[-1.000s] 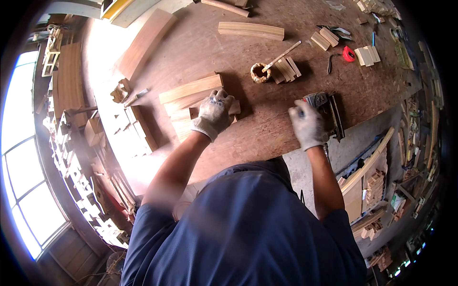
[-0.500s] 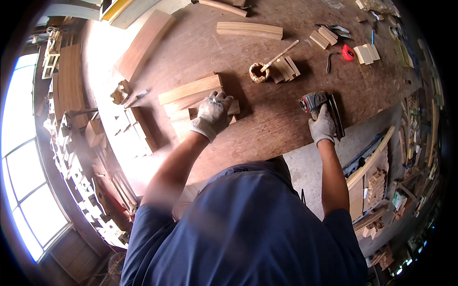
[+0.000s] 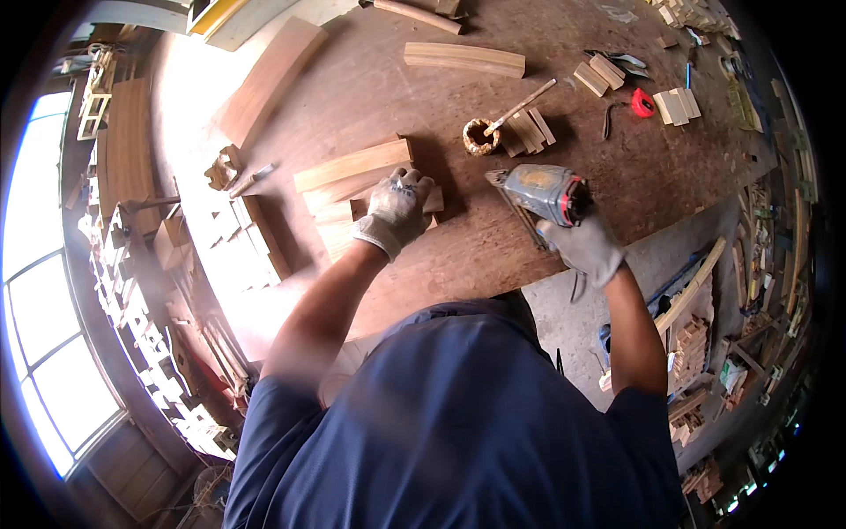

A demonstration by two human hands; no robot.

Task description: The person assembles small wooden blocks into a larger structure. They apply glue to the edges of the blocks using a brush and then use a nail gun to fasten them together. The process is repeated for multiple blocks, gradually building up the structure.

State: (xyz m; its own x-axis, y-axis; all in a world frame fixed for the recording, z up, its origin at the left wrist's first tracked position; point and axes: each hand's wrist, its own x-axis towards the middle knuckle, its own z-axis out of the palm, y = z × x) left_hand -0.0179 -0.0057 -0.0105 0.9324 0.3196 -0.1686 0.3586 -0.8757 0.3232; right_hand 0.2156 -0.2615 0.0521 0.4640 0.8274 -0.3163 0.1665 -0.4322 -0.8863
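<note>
the right hand grips a grey nail gun, on the near-right side of the pot. the left hand curls over wood pieces, left of the pot; gripping or just pressing, i cannot tell. a slipping piece or poor aim could injure that hand.

Left arm and right arm are stretched forward.
The gloved left hand is held palm down, fingers bent; the gloved right hand is closed in a grip, turned leftward from the wrist.
</note>
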